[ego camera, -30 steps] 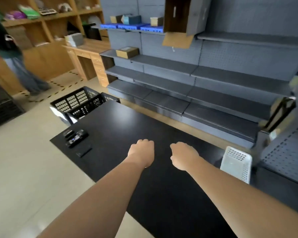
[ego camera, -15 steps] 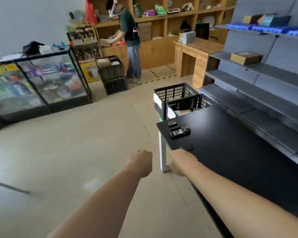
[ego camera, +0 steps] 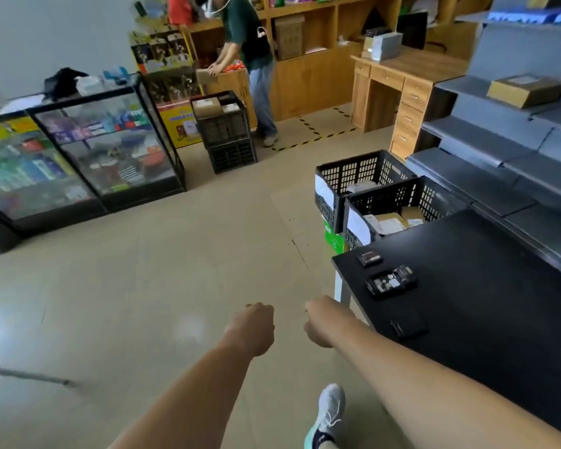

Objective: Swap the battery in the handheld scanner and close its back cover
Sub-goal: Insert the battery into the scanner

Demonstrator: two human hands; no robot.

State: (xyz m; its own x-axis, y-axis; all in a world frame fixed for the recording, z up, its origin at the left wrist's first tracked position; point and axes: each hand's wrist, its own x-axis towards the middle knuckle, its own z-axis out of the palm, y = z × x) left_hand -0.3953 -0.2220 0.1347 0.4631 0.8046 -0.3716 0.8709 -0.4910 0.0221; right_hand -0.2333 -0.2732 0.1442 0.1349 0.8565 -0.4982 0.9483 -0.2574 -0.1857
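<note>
Both hands (fisted, empty) now hang nearer the scanner — table closer.

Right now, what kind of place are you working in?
Most likely a small shop or its stockroom. A glass display case holds packaged goods, grey store shelves stand on the right, and black crates with parcels sit beside the black table that holds the scanner.

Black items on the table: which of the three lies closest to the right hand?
The flat black cover, nearest the table's front edge, just beyond the right hand. The opened scanner lies farther back, and the small battery farthest.
</note>
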